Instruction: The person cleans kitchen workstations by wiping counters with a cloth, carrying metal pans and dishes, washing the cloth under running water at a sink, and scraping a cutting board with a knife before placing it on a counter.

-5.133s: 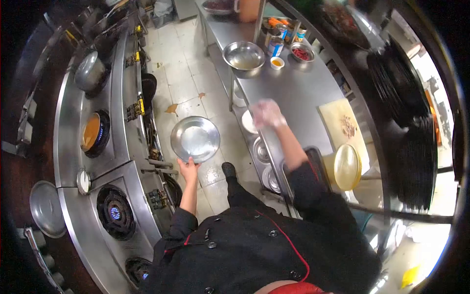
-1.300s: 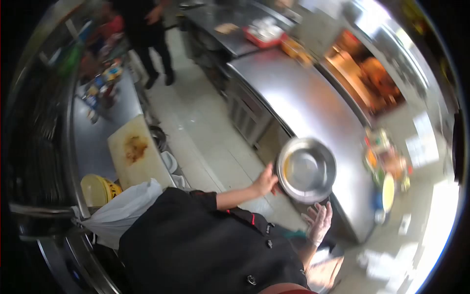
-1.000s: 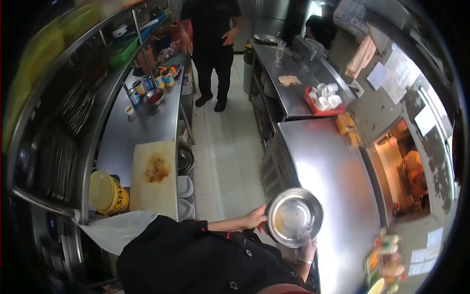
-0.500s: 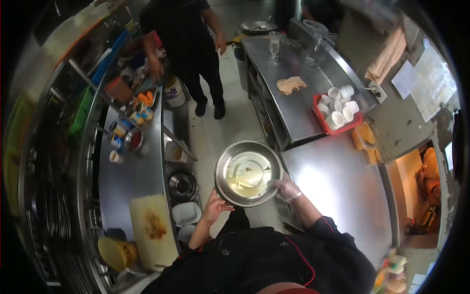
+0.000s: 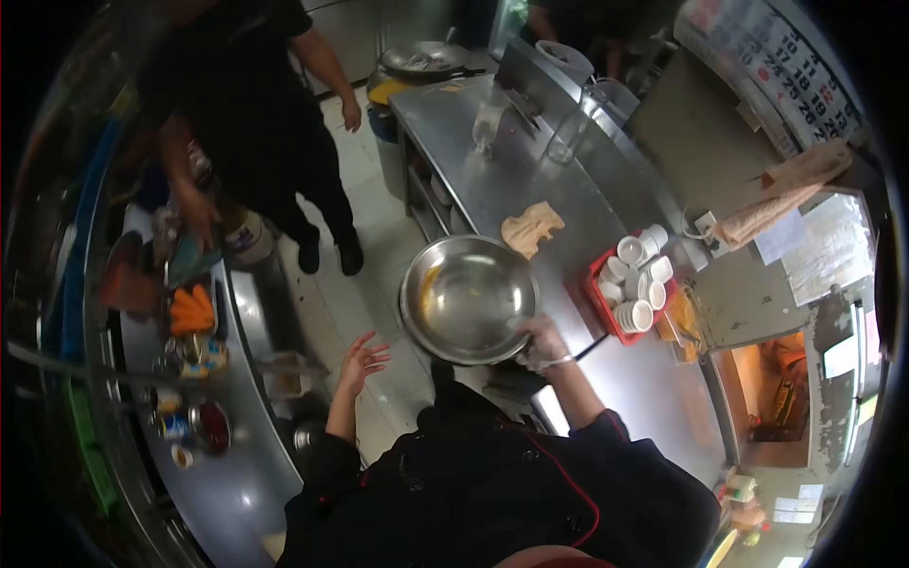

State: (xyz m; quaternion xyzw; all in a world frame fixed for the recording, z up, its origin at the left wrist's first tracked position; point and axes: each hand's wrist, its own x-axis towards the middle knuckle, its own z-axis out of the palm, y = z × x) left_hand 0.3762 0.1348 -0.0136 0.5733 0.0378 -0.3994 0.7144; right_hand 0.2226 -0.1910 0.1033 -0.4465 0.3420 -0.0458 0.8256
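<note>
Change: saw the left hand (image 5: 362,364) come away from the metal bowl (image 5: 473,312), after touching its rim half a second earlier.
Meaning: seemed to leave the bowl's weight to the gloved right hand (image 5: 546,345) alone.
Left hand: hung palm up with fingers spread, holding nothing, apart from the bowl and below its left side.
Right hand: pinched the bowl's lower right rim; too blurred to tell exactly how the fingers wrapped underneath.
Bowl: was held up in front of the body, up and to the right of the left hand.
Surface (image 5: 454,142): lay beyond the bowl and to its right, bearing a cloth (image 5: 532,229) and a red basket (image 5: 603,308) of white cups (image 5: 642,279).
Co-worker (image 5: 241,104): stood ahead on the left, well apart from the bowl.
</note>
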